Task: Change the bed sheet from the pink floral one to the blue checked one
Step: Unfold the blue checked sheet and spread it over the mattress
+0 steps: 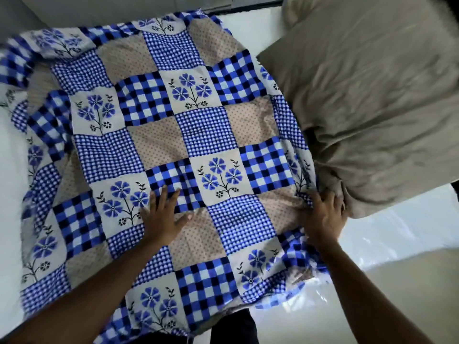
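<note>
The blue checked sheet (178, 135), a patchwork of blue checks, blue flowers and dotted beige squares, lies spread and rumpled over the white mattress (10, 184). My left hand (162, 214) rests flat on it with fingers spread, near the sheet's front middle. My right hand (323, 214) sits at the sheet's right edge beside the pillow, fingers curled into the bunched cloth there. The pink floral sheet is not in view.
A large beige pillow (372, 95) leans at the right, its lower corner touching my right hand. Bare glossy mattress (397, 239) shows at the lower right. A pale wall (74, 11) runs along the top. The sheet's left edge is folded over in ripples.
</note>
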`<state>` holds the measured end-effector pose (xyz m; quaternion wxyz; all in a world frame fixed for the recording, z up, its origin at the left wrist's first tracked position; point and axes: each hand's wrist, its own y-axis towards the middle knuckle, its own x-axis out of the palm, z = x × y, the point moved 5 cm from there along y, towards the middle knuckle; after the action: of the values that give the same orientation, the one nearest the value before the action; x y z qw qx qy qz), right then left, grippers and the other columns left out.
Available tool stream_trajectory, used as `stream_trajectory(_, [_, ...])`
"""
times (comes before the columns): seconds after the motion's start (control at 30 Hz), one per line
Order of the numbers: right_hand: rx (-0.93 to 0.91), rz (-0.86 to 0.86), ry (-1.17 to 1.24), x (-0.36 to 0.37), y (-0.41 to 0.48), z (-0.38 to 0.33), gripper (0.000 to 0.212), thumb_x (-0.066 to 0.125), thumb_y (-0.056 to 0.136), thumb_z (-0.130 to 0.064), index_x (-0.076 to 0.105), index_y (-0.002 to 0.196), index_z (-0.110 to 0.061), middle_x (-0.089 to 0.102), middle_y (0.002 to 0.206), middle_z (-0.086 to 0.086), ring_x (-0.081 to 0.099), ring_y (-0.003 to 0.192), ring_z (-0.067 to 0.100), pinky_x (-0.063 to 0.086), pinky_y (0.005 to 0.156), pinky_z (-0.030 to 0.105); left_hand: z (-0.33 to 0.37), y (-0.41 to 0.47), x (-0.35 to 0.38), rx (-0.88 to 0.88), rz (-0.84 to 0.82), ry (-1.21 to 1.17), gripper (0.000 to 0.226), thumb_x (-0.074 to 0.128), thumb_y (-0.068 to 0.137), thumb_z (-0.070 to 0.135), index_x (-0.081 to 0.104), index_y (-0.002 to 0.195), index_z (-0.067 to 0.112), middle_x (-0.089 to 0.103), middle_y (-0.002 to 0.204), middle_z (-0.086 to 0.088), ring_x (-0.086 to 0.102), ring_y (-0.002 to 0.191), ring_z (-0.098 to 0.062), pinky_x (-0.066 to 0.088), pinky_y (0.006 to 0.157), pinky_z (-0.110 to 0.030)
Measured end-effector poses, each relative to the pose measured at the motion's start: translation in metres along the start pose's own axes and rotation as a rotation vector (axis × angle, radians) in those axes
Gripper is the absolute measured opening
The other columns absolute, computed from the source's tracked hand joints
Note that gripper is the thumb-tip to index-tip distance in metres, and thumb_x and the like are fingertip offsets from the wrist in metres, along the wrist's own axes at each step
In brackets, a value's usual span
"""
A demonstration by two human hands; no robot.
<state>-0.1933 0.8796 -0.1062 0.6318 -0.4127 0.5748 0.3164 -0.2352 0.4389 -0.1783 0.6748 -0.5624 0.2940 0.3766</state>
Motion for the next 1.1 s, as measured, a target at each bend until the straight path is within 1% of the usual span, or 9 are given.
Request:
stream_trajectory(0.1, [-0.180, 0.085, 0.038, -0.001, -0.035, -0.029, 0.047, 0.060, 0.075, -0.025, 0.061, 0.123, -0.023, 0.055, 0.126, 0.013, 0.051, 0.109, 0.037, 0.039, 0.090, 0.050, 0.001, -0.011, -0.010, -0.002, 0.073, -0.065, 0.085, 0.047, 0.086, 0.063, 0.019, 0.158, 0.027, 0.009, 0.167, -0.005, 0.007, 0.152, -0.036, 0.022, 0.107, -0.075])
stream_trajectory(0.23, [-0.412, -0.161, -0.030, 0.038, -0.103, -0.035, 0.041, 0.070, 0.065, -0.032, 0.066, 0.106, -0.023, 0.060, 0.111, 0.008, 0.059, 0.098, 0.036, 0.041, 0.087, 0.050, -0.021, -0.045, -0.007, -0.081, 0.136, -0.102, 0.093, 0.057, 0.079, 0.064, 0.019, 0.158, 0.032, 0.010, 0.166, -0.006, 0.010, 0.151, -0.036, 0.017, 0.109, -0.071])
stream_trajectory(0.33, [-0.222, -0.360, -0.160, 0.051, -0.132, 0.003, 0.034, 0.072, 0.060, -0.023, 0.065, 0.092, -0.020, 0.060, 0.101, 0.009, 0.060, 0.098, 0.037, 0.044, 0.083, 0.050, -0.039, -0.078, 0.011, -0.104, 0.058, -0.034, 0.094, 0.063, 0.080, 0.060, 0.018, 0.158, 0.031, 0.011, 0.166, -0.008, 0.013, 0.150, -0.039, 0.022, 0.110, -0.069])
stream_trajectory(0.5, [0.092, -0.463, -0.183, 0.014, -0.116, 0.027, 0.016, 0.059, 0.081, -0.025, 0.067, 0.095, -0.027, 0.067, 0.113, -0.001, 0.062, 0.112, 0.027, 0.043, 0.093, 0.043, -0.051, -0.105, 0.028, -0.203, -0.061, -0.039, 0.090, 0.072, 0.084, 0.028, 0.020, 0.158, 0.028, 0.007, 0.167, -0.008, 0.010, 0.150, -0.040, 0.035, 0.109, -0.064])
stream_trajectory(0.6, [0.125, -0.449, -0.047, -0.006, -0.106, 0.001, 0.020, 0.055, 0.085, -0.025, 0.065, 0.102, -0.025, 0.067, 0.112, 0.002, 0.065, 0.106, 0.031, 0.043, 0.075, 0.034, -0.039, -0.096, 0.016, -0.260, -0.021, -0.207, 0.083, 0.070, 0.086, 0.022, 0.025, 0.156, 0.023, 0.014, 0.165, -0.008, 0.013, 0.150, -0.036, 0.034, 0.110, -0.062])
stream_trajectory(0.73, [-0.209, -0.409, 0.256, 0.000, -0.111, -0.079, 0.014, 0.059, 0.081, -0.015, 0.066, 0.092, -0.019, 0.071, 0.092, 0.006, 0.067, 0.089, 0.034, 0.049, 0.071, 0.037, -0.045, -0.094, 0.001, -0.426, 0.196, -0.425, 0.058, 0.070, 0.087, 0.023, 0.048, 0.141, 0.014, 0.047, 0.144, -0.013, 0.047, 0.128, -0.038, 0.045, 0.100, -0.058])
stream_trajectory(0.83, [-0.410, -0.507, 0.445, 0.019, -0.128, -0.151, 0.021, 0.059, 0.084, -0.020, 0.071, 0.101, -0.020, 0.070, 0.100, 0.006, 0.066, 0.095, 0.031, 0.055, 0.077, 0.040, -0.073, -0.115, -0.004, -0.616, 0.297, -0.524, 0.048, 0.070, 0.090, 0.022, 0.056, 0.135, 0.012, 0.052, 0.138, -0.015, 0.054, 0.117, -0.040, 0.048, 0.096, -0.055])
stream_trajectory(1.0, [-0.928, -0.542, 0.364, 0.043, -0.165, -0.294, 0.036, 0.059, 0.079, -0.015, 0.071, 0.112, -0.012, 0.068, 0.107, 0.014, 0.064, 0.095, 0.040, 0.057, 0.074, 0.049, -0.156, -0.184, 0.004, -0.800, 0.517, -0.558, 0.041, 0.075, 0.079, 0.010, 0.066, 0.119, 0.004, 0.061, 0.118, -0.020, 0.060, 0.103, -0.040, 0.051, 0.089, -0.049])
stream_trajectory(1.1, [-1.170, -0.544, 0.243, 0.049, -0.196, -0.382, 0.048, 0.061, 0.082, -0.014, 0.062, 0.130, -0.014, 0.060, 0.128, 0.015, 0.057, 0.113, 0.041, 0.053, 0.086, 0.055, -0.218, -0.236, 0.025, -0.948, 0.549, -0.566, 0.049, 0.074, 0.078, 0.012, 0.062, 0.125, 0.005, 0.061, 0.119, -0.023, 0.058, 0.110, -0.041, 0.046, 0.094, -0.049])
